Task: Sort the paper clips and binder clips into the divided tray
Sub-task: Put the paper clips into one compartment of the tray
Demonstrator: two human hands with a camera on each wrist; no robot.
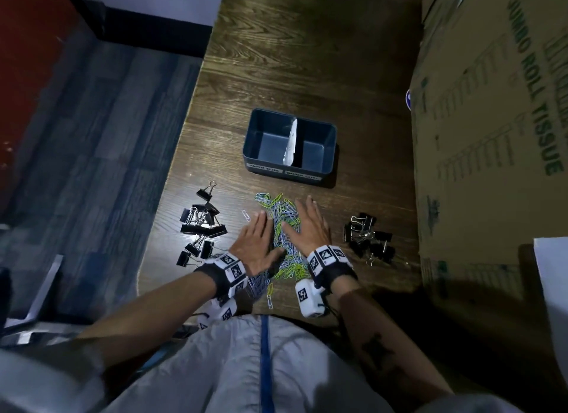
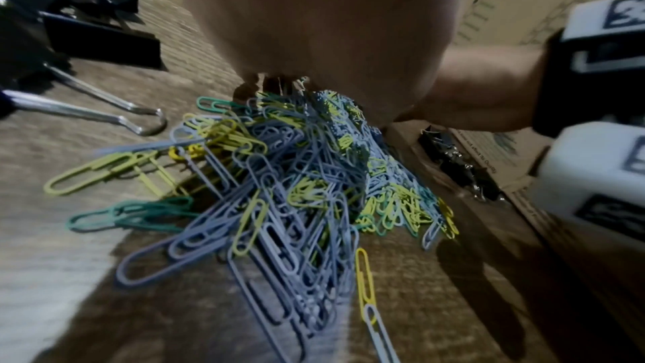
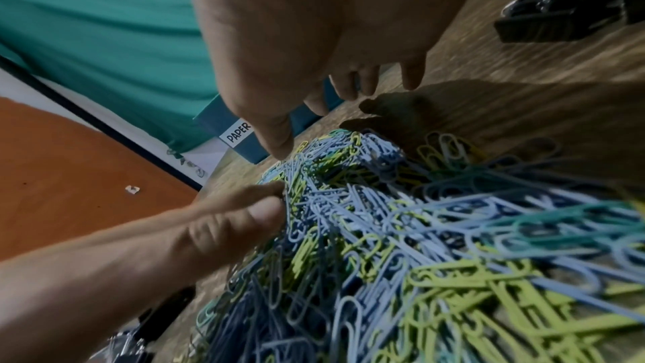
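A pile of blue, green and yellow paper clips (image 1: 284, 225) (image 2: 296, 189) (image 3: 384, 231) lies on the wooden table in front of me. My left hand (image 1: 256, 237) lies flat against the pile's left side, fingers straight. From the right, my right hand (image 1: 307, 222) presses in the same way, so the pile is heaped between both palms. Black binder clips sit in two groups, one at the left (image 1: 201, 228) and one at the right (image 1: 368, 237). Beyond the pile stands the blue divided tray (image 1: 325, 174) (image 3: 244, 137), with a white divider, labels on its front and both compartments bare.
A big cardboard box (image 1: 491, 120) walls off the table's right side, close to the right binder clips. The table's left edge (image 1: 172, 179) drops to blue carpet. One loose paper clip (image 1: 246, 215) lies left of the pile; several trail toward my body (image 1: 270, 299).
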